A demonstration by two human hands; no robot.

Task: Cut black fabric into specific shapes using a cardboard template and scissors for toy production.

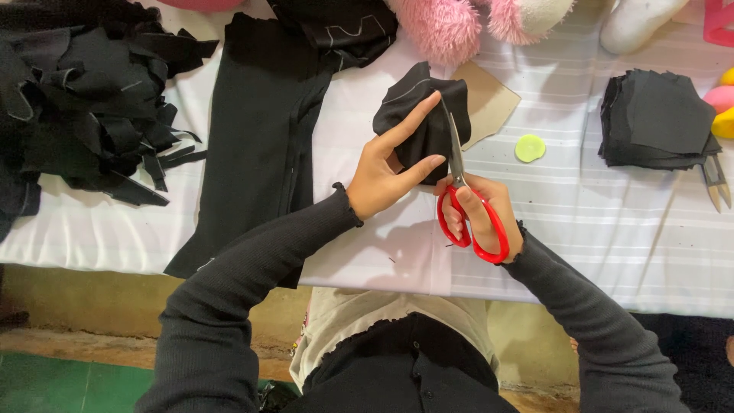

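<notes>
Black fabric piece (424,115) upper centre, above surface (596,222) | our left hand (386,172) pinches it | right hand (482,218) grips red scissors (466,206), blades open | we judge mid-cut; next: close along chalk line

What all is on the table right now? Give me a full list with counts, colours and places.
fabric piece: one, black, held centre
scissors: one, red handles, cutting the fabric piece
cardboard template: one, tan, behind the fabric piece
chalk disc: one, yellow-green, right of centre
stack of cut squares: one, black, right
snips: one, metal, far right
scrap pile: one, black, left
long cloth: one, black, left of centre
plush toy: one, pink, top
table cover: one, white striped
left hand: holds the fabric piece
right hand: in the scissors
</notes>
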